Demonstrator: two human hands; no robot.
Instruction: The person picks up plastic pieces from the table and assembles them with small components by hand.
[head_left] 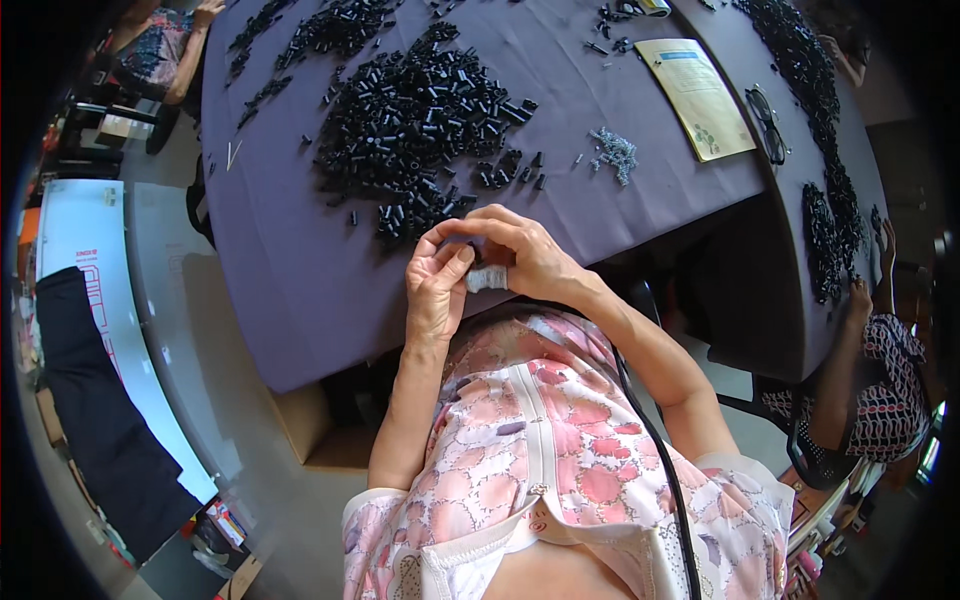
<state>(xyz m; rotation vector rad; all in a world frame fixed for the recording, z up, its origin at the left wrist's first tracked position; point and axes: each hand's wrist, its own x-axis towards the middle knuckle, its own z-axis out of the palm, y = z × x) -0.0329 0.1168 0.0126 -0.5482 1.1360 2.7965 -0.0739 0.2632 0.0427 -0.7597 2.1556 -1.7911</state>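
Note:
My left hand (436,288) and my right hand (543,256) meet over the near edge of a table with a purple-grey cloth (300,330). The left thumb and fingers pinch a small black piece (474,243), mostly covered by the fingers. Curled toward the same spot, my right hand has its fingertips against the left ones; what it grips is hidden. A whitish ribbed wrapping (487,278) shows between the hands; I cannot tell whether it sits on a finger. Just beyond lies a large heap of small black cylindrical parts (420,130).
To the right are a small pile of silvery bits (612,155), a tan notebook (697,98) and eyeglasses (768,125). Black parts (825,150) line the table's far-right side, where another person (885,385) works. Another person (160,50) is at upper left. A black cable (665,460) crosses my clothing.

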